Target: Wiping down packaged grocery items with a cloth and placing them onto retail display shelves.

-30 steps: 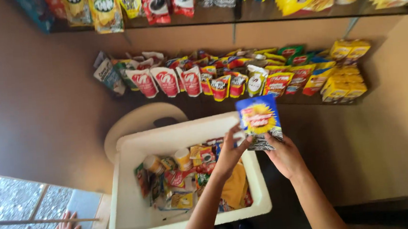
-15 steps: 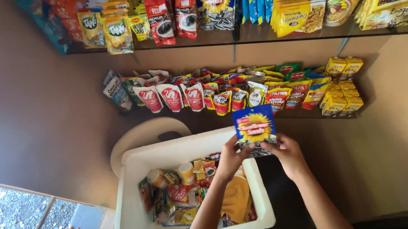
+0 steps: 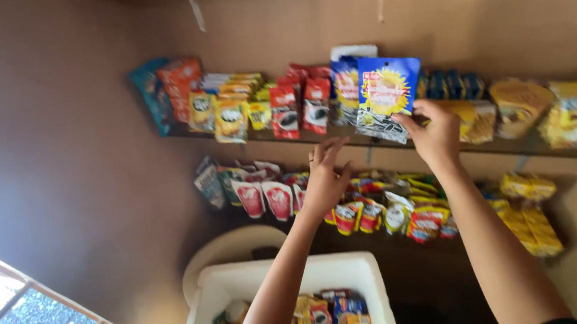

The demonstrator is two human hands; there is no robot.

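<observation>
My right hand [image 3: 435,132] grips the lower edge of a blue snack packet [image 3: 388,97] with a yellow sunflower picture, holding it up in front of the upper shelf [image 3: 520,147]. A similar blue packet [image 3: 345,89] stands on that shelf just left of it. My left hand [image 3: 325,177] is raised with fingers apart and nothing in it, below and left of the packet, in front of the lower shelf's red sachets [image 3: 267,198]. A white box [image 3: 256,280] holding several packets sits below my arms.
Both shelves carry rows of red, yellow and orange snack and drink sachets [image 3: 230,115]. Yellow packets [image 3: 529,211] fill the lower shelf's right end. A pale round chair back [image 3: 220,253] stands behind the box. A brown wall is at the left, a railing [image 3: 32,305] at bottom left.
The view has tilted up. My right hand raised the blue packet from above the box to the upper shelf. My left hand let go of it and now hangs open below.
</observation>
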